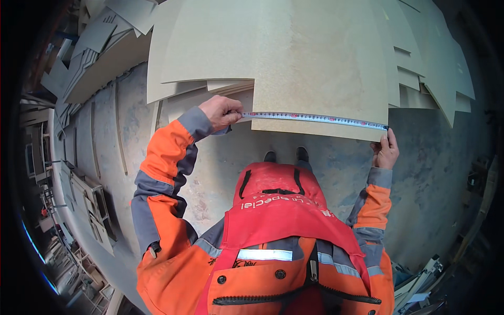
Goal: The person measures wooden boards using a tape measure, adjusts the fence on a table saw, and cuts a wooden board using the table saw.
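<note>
A tape measure (315, 118) is stretched across the near end of a pale wooden board (320, 63). My left hand (221, 112), just off the board's left edge, is closed around the tape; whether the case is inside the fist is hidden. At the board's near right corner, my right hand (386, 149) pinches the tape's end against the edge, thumb and fingers pressed together. The blade lies nearly straight, dipping slightly toward the right. The board rests on top of other sheets and juts out toward me.
More pale boards (205, 42) lie in uneven stacks beneath and beside this one. Offcuts (102, 58) pile up at the far left, and a rack of panels (86, 205) stands at the left. Stained concrete floor (210, 178) runs under my feet. Long pieces (420, 281) lean at the lower right.
</note>
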The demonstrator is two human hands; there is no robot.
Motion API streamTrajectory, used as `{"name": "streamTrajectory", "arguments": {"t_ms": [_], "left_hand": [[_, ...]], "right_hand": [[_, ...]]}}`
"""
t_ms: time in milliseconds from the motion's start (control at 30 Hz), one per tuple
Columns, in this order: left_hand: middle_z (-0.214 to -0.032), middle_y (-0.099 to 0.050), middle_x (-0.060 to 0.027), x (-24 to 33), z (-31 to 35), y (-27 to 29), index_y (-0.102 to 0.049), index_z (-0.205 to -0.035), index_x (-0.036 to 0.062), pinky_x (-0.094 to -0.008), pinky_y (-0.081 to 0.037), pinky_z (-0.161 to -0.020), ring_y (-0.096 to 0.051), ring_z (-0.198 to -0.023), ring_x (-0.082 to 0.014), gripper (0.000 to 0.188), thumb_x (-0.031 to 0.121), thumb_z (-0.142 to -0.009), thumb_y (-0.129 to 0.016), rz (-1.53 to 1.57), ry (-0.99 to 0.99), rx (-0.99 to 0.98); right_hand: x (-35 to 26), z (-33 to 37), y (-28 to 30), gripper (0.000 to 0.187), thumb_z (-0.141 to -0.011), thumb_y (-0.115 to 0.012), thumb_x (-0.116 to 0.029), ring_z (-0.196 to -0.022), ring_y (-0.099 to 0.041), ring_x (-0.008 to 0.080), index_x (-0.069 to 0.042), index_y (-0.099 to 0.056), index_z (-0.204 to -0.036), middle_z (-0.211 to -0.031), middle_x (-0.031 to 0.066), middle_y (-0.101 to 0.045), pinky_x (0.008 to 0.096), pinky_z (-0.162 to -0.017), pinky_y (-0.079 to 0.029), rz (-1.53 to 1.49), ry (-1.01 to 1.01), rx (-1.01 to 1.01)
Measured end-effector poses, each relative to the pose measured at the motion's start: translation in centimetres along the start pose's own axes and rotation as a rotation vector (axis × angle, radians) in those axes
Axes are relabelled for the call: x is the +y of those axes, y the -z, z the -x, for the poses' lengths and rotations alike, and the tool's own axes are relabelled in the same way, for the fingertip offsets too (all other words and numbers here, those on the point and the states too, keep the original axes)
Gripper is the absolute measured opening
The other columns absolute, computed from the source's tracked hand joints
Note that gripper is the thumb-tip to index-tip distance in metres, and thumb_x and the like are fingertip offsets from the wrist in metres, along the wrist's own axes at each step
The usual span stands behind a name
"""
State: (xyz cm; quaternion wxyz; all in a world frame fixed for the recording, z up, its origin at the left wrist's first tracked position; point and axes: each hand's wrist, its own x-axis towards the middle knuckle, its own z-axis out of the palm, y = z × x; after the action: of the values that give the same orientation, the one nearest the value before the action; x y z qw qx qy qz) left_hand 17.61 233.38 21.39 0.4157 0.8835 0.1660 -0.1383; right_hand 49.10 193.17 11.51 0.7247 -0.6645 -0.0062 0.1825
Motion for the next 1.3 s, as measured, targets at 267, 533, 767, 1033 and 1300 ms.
{"name": "streamTrajectory", "arguments": {"t_ms": [267,533,767,1033,1300], "left_hand": [[-0.064,-0.057,-0.0107,0.1,-0.9,-0.6,-0.068,-0.093,0.0024,-0.0346,-0.044,-0.057,-0.053,-0.057,-0.0197,0.014,0.010,-0.085,-0.060,0.011,-0.026,0.046],[-0.063,-0.056,-0.0107,-0.2,-1.4,-0.7,-0.069,-0.094,0.0032,-0.0349,-0.044,-0.056,-0.052,-0.057,-0.0199,0.016,0.013,-0.085,-0.060,0.026,-0.007,0.043],[-0.074,-0.064,-0.0141,-0.3,-1.3,-0.4,-0.070,-0.098,0.0082,-0.0392,-0.048,-0.063,-0.062,-0.068,-0.0282,0.021,0.021,-0.084,-0.062,0.002,0.084,-0.007],[-0.061,-0.058,-0.0030,0.1,0.4,0.0,-0.065,-0.080,-0.0019,-0.0274,-0.044,-0.056,-0.053,-0.058,-0.0101,0.014,0.011,-0.085,-0.062,0.039,-0.056,0.052],[-0.062,-0.062,-0.0023,10.7,-2.3,-3.6,-0.067,-0.078,-0.0029,-0.0248,-0.044,-0.054,-0.056,-0.057,-0.0080,0.017,0.010,-0.087,-0.061,0.154,-0.149,0.041]], "right_hand": [[-0.2,0.4,-0.5,0.042,-0.097,-0.055,-0.008,-0.075,-0.067,0.0150,-0.003,-0.048,-0.138,-0.108,0.0078,-0.068,0.0282,-0.060,-0.057,0.000,0.002,0.020],[-0.3,0.2,-1.0,0.043,-0.096,-0.056,-0.008,-0.073,-0.066,0.0139,0.001,-0.047,-0.137,-0.107,0.0093,-0.068,0.0273,-0.058,-0.056,-0.013,0.029,0.035],[0.2,-0.3,-1.1,0.042,-0.096,-0.055,-0.008,-0.072,-0.064,0.0136,0.001,-0.048,-0.137,-0.104,0.0087,-0.068,0.0272,-0.057,-0.054,0.003,0.034,0.028],[3.4,-0.6,-2.6,0.041,-0.090,-0.060,-0.008,-0.073,-0.063,0.0115,0.001,-0.056,-0.130,-0.099,0.0052,-0.067,0.0277,-0.056,-0.055,0.039,0.114,0.039],[1.0,11.6,9.1,0.059,-0.093,-0.064,-0.021,-0.076,-0.061,0.0102,0.005,-0.040,-0.141,-0.094,0.0028,-0.063,0.0258,-0.066,-0.052,0.040,0.005,0.054]]}}
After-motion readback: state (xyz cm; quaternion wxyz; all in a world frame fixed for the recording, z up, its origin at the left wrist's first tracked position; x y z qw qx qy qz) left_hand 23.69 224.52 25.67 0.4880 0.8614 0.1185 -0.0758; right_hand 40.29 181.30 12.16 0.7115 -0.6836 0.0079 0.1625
